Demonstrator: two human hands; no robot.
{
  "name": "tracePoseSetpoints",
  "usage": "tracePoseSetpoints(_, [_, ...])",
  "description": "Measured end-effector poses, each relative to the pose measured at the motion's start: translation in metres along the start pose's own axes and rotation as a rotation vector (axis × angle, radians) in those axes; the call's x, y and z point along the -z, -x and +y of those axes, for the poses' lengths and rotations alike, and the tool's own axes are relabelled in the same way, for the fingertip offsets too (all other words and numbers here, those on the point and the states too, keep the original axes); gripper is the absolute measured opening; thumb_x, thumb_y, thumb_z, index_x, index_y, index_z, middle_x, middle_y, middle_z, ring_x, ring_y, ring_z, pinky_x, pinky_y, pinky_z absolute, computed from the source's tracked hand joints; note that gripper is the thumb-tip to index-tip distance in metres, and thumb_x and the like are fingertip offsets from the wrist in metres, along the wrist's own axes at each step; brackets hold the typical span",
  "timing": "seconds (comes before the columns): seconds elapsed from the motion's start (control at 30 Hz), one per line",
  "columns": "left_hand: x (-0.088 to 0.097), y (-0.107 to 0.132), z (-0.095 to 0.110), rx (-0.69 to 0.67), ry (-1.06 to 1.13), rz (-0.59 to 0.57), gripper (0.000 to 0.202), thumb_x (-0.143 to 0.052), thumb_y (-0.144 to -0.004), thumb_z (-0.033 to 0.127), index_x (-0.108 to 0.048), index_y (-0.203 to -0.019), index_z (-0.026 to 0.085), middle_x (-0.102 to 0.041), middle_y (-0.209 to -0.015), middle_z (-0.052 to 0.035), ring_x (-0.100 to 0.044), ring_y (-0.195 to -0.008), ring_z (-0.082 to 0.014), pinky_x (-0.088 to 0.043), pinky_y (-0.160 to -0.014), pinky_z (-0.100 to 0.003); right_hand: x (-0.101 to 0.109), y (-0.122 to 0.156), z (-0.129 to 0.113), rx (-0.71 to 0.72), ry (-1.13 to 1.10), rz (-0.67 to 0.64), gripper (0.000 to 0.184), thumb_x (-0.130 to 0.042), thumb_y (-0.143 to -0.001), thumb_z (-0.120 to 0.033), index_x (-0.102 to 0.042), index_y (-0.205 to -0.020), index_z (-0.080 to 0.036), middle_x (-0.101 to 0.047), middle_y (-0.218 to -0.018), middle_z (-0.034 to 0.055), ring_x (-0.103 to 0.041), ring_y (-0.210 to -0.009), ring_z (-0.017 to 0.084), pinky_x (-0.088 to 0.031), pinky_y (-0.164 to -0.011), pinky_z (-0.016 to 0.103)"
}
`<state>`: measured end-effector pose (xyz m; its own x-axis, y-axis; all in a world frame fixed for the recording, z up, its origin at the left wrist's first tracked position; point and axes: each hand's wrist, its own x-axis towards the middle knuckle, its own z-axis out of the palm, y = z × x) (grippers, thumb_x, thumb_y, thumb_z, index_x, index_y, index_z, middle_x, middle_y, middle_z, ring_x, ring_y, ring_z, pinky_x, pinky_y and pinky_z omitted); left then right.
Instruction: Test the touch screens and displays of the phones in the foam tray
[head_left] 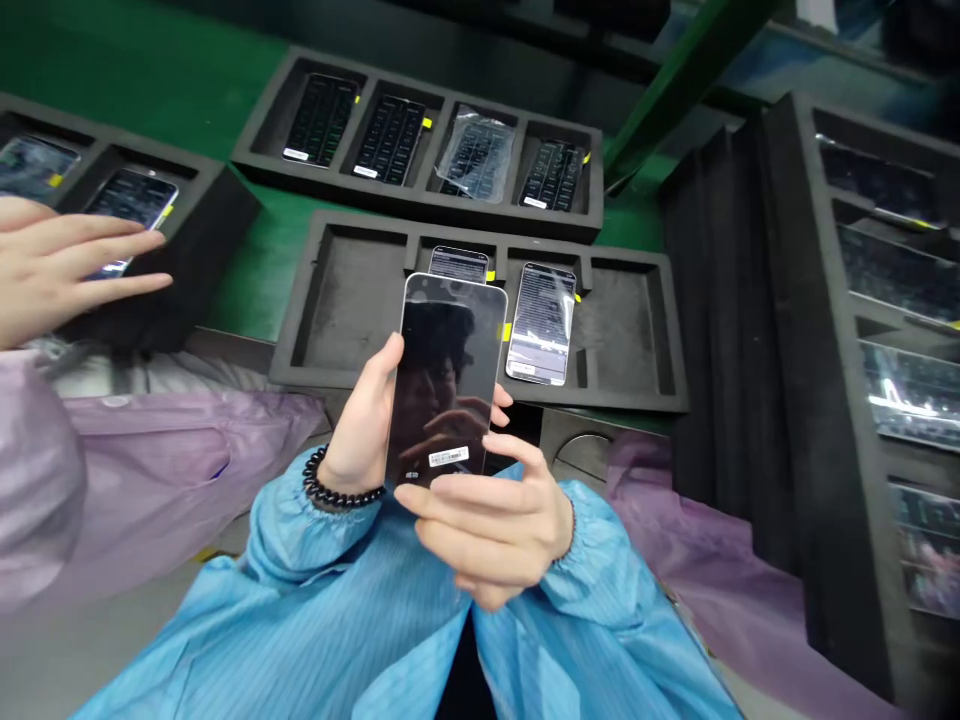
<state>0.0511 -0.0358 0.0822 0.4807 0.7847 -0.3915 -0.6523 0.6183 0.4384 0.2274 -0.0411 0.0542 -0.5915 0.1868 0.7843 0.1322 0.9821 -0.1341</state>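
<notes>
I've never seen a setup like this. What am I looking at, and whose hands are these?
There is no robot here: a camera worn on a person's head looks forward and down. That person's left hand and right hand together hold a dark-screened phone bearing a white label. Beyond it, a dark tray has two phones in its middle compartments. A farther tray holds four more phones. The hand at the left edge is a co-worker's.
</notes>
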Motion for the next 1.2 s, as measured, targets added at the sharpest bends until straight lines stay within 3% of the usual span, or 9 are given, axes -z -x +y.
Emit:
tracePoseSetpoints(0.13, [-0.002, -0.001, 0.001, -0.037, 0.0, 0.026, 0.074, -0.028, -0.092, 0.069, -0.069, -0.112, 0.01, -0.075, -0.104, -0.0128, -0.073, -0.093, -0.0217, -0.06, -0.085, -0.031, -0.003, 0.004, 0.0, 0.006, 0.028, -0.015, 0.041, -0.033, -0.098, -0.032, -0.073, -0.09, -0.028, -0.076, -0.117, -0.0037, -0.057, -0.124, 0.012, -0.044, -0.115, 0.037])
tracePoseSetpoints(0.43, [-0.004, -0.002, -0.002, -0.091, -0.011, 0.04, 0.072, -0.032, -0.091, 0.069, -0.067, -0.114, 0.011, -0.075, -0.103, -0.0123, -0.073, -0.09, -0.0204, -0.061, -0.083, -0.03, -0.006, 0.007, -0.001, 0.008, 0.008, -0.008, 0.042, -0.033, -0.098, -0.033, -0.074, -0.091, -0.024, -0.076, -0.115, 0.0008, -0.057, -0.122, 0.014, -0.029, -0.125, 0.04])
tracePoseSetpoints(0.63, [-0.006, -0.001, -0.002, -0.091, -0.019, 0.035, 0.072, -0.027, -0.092, 0.068, -0.067, -0.115, 0.012, -0.075, -0.102, -0.0119, -0.073, -0.09, -0.0198, -0.061, -0.083, -0.03, -0.006, 0.008, -0.001, -0.018, -0.017, 0.024, 0.043, -0.033, -0.099, -0.029, -0.074, -0.092, -0.02, -0.077, -0.109, 0.0018, -0.06, -0.115, 0.013, -0.031, -0.125, 0.04])
tracePoseSetpoints(1.0, [-0.005, -0.001, -0.002, -0.075, -0.064, 0.042, 0.078, -0.025, -0.091, 0.071, -0.071, -0.105, 0.009, -0.074, -0.102, -0.0126, -0.072, -0.091, -0.0207, -0.062, -0.081, -0.03, -0.008, 0.007, -0.008, -0.014, -0.024, 0.067, 0.041, -0.034, -0.099, -0.028, -0.072, -0.085, -0.023, -0.078, -0.105, 0.0003, -0.061, -0.112, 0.012, -0.038, -0.119, 0.036])
tracePoseSetpoints(1.13, [-0.005, -0.001, -0.003, -0.068, -0.056, 0.036, 0.079, -0.026, -0.091, 0.071, -0.071, -0.106, 0.009, -0.074, -0.104, -0.0126, -0.072, -0.09, -0.0212, -0.062, -0.08, -0.031, -0.009, 0.009, -0.015, -0.073, 0.012, 0.229, 0.04, -0.037, -0.099, -0.029, -0.069, -0.076, -0.025, -0.078, -0.102, -0.0006, -0.063, -0.113, 0.012, -0.042, -0.116, 0.034])
tracePoseSetpoints(1.2, [-0.006, -0.001, -0.003, -0.074, -0.053, 0.036, 0.078, -0.026, -0.091, 0.071, -0.071, -0.107, 0.009, -0.074, -0.104, -0.0124, -0.072, -0.09, -0.0212, -0.062, -0.079, -0.032, -0.009, 0.009, -0.016, -0.106, 0.023, 0.249, 0.046, -0.033, -0.1, -0.028, -0.069, -0.072, -0.026, -0.079, -0.099, -0.0022, -0.064, -0.108, 0.011, -0.043, -0.114, 0.033])
